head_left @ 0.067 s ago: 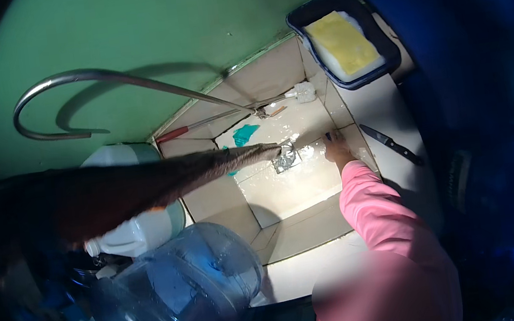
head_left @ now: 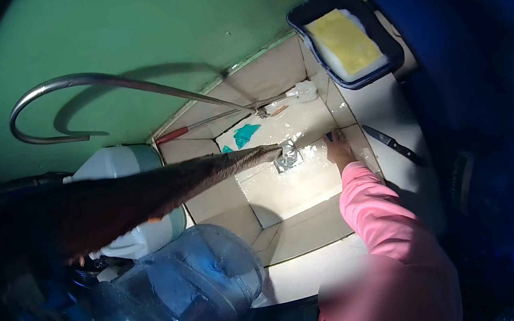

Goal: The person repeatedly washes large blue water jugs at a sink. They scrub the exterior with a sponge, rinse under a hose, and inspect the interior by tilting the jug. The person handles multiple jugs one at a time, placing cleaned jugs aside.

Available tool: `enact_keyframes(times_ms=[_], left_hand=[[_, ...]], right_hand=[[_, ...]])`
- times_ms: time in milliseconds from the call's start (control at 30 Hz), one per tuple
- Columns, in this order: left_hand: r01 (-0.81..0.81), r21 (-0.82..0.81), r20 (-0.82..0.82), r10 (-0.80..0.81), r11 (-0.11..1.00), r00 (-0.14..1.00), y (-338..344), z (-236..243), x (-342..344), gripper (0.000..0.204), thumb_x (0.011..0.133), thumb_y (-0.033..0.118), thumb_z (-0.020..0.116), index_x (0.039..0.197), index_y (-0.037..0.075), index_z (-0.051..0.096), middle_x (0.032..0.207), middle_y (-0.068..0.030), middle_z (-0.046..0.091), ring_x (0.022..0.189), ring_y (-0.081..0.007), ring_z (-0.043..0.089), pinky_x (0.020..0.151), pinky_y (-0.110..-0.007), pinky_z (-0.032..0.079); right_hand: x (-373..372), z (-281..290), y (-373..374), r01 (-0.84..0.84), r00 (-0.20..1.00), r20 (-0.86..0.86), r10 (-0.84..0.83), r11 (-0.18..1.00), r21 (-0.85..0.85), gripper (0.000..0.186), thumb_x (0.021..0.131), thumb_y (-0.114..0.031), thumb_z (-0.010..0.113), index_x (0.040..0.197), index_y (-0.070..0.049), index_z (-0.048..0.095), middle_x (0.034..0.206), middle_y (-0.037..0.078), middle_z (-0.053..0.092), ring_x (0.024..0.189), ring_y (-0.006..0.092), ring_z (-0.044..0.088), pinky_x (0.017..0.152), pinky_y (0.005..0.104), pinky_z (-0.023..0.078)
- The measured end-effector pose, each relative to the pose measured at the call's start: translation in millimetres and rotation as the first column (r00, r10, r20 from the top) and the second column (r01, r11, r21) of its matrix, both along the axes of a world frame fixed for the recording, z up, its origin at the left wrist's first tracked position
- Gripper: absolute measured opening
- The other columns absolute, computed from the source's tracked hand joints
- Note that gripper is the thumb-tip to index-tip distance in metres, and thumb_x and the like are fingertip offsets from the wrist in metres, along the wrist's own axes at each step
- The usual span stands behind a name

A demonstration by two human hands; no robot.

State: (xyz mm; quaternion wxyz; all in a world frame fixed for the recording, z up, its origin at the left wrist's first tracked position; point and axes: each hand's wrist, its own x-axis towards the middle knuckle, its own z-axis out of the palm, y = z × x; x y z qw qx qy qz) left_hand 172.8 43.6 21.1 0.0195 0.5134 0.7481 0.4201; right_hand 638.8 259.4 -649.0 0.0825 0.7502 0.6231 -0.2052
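Observation:
My right hand (head_left: 338, 148), in a pink sleeve, reaches into a shallow tiled basin (head_left: 300, 200) near its right wall. The fingers are bent round a small dark blue thing (head_left: 331, 136), too small to name. Left of the hand, wet patches glint around a square metal drain (head_left: 289, 158). A long brown tapering thing (head_left: 207, 174) crosses from the left and ends over the drain; I cannot make out its kind. Green scraps (head_left: 245, 135) lie on the basin floor. My left hand does not show.
A white-headed brush with a red handle (head_left: 173, 135) lies along the back wall, beneath a curved metal pipe (head_left: 131, 79). A knife (head_left: 396, 144) and a dark blue tub (head_left: 395, 57) holding a yellow sponge (head_left: 344, 37) are on the right ledge. Left stand a clear blue water bottle (head_left: 177, 292) and white jugs (head_left: 145, 238).
The brown thing's outline has shifted slightly, and its lower edge looks more ragged. More of the drain shows. My right hand stays nearly in place.

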Motion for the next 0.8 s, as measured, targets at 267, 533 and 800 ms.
enact_keyframes(times_ms=[267, 533, 800], left_hand=[[-0.01, -0.007, 0.062, 0.011, 1.0, 0.998, -7.8, 1.7, -10.6, 0.08, 0.088, 0.052, 0.062, 0.144, 0.001, 0.035, 0.141, -0.0192, 0.043, 0.125, -0.0329, 0.049, 0.106, -0.048, 0.04], [0.025, 0.281, 0.262, -0.101, 0.959, 0.96, -18.9, -15.1, -49.9, 0.05, 0.095, 0.025, 0.059, 0.129, -0.01, 0.052, 0.126, -0.0202, 0.057, 0.114, -0.0285, 0.058, 0.101, -0.04, 0.047], [-0.052, 0.253, 0.045, 0.042, 0.966, 0.998, -8.5, -19.4, -17.5, 0.052, 0.092, 0.024, 0.058, 0.128, -0.013, 0.055, 0.125, -0.0206, 0.062, 0.116, -0.0286, 0.058, 0.106, -0.039, 0.043]], right_hand=[[-64.1, -11.2, 28.8, 0.424, 0.387, -0.611, -0.69, 0.722, -0.547, 0.051, 0.069, -0.017, 0.083, 0.116, -0.008, 0.065, 0.11, 0.015, 0.068, 0.092, 0.0254, 0.071, 0.075, 0.0402, 0.062], [-125.4, 64.3, 55.4, 0.149, -0.483, -0.563, -0.671, 0.57, -0.808, 0.024, 0.097, -0.019, 0.063, 0.114, -0.003, 0.055, 0.1, 0.016, 0.065, 0.099, 0.0317, 0.07, 0.085, 0.0429, 0.06], [-105.4, 118.1, 56.0, 0.0, -0.361, -0.693, -0.624, 0.743, -0.669, 0.011, 0.103, -0.018, 0.05, 0.109, -0.009, 0.051, 0.08, 0.006, 0.061, 0.061, 0.016, 0.06, 0.048, 0.0267, 0.045]])
